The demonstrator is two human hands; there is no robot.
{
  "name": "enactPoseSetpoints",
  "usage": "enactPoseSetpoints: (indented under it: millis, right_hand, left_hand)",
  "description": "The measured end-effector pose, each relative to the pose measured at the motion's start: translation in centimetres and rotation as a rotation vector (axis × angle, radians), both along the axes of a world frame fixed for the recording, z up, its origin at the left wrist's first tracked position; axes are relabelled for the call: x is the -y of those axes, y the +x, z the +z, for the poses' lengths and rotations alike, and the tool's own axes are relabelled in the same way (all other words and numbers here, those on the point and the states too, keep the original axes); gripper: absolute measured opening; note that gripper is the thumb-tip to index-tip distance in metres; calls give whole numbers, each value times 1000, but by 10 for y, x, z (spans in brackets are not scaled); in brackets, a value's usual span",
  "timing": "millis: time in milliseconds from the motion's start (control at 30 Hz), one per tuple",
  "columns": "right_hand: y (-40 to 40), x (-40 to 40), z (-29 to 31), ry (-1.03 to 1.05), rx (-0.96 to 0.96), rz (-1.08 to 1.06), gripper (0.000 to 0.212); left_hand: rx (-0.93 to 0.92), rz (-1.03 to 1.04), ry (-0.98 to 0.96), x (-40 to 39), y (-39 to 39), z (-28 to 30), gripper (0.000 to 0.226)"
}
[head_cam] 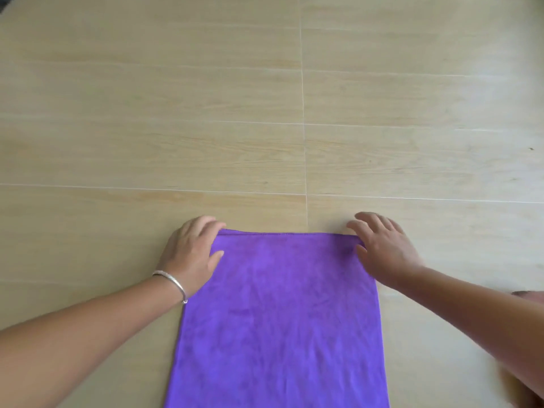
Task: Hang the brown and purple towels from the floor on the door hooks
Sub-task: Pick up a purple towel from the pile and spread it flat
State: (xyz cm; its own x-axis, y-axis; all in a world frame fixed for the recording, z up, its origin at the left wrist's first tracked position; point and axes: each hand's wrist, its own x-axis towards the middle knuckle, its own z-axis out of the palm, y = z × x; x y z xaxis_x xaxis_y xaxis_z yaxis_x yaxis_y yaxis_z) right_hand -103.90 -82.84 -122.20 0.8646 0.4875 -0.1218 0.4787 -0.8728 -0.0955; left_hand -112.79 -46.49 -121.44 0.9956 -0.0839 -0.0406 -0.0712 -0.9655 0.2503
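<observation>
- The purple towel [279, 316] lies flat on the floor [206, 113], right in front of me, and it runs down past the bottom of the view.
- Its far edge is straight and lies across the floor between my two hands.
- My left hand [192, 254] is at the far left corner of the towel. My fingers [206, 223] bend over the corner and my thumb lies on top of the cloth, so I have a light hold of that corner (it looks more like a soft pinch than a tight squeeze).
- My right hand [382, 248] is at the far right corner. The fingers are spread out and nearly straight, reaching past the edge onto the floor. My thumb and the side of my palm touch the towel's right edge. I am not gripping anything with this hand.
- So the towel sits between my hands, with one hand on each far corner and the rest of the cloth spread out toward me between my arms.
- I have a thin silver bracelet [173, 284] on my left wrist, just beside the towel's left edge.
- The floor is pale, wood-look tile with thin white lines between the tiles.
- At the right edge, under my right arm, there is something brownish and blurry [521, 387]. I cannot tell what it is.
</observation>
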Motion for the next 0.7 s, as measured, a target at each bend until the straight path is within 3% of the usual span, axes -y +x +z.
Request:
enactPoseSetpoints:
  millis: [100,200,433,533,700]
  right_hand:
    - [-15,-3,8,107,153,484,35]
    - [-52,-12,4,57,70,738,37]
    - [-83,-32,-39,56,-35,565,64]
    - [-67,-33,-38,1,-34,620,67]
    - [-19,-50,-27,-104,-23,539,70]
  left_hand:
    - [7,-305,81,18,-36,13,53]
    - [-184,-344,188,38,-77,9,69]
    - [-293,-293,341,35,-94,-19,74]
    - [-347,-319,363,28,-80,-23,76]
    - [-368,-273,407,12,-19,-29,76]
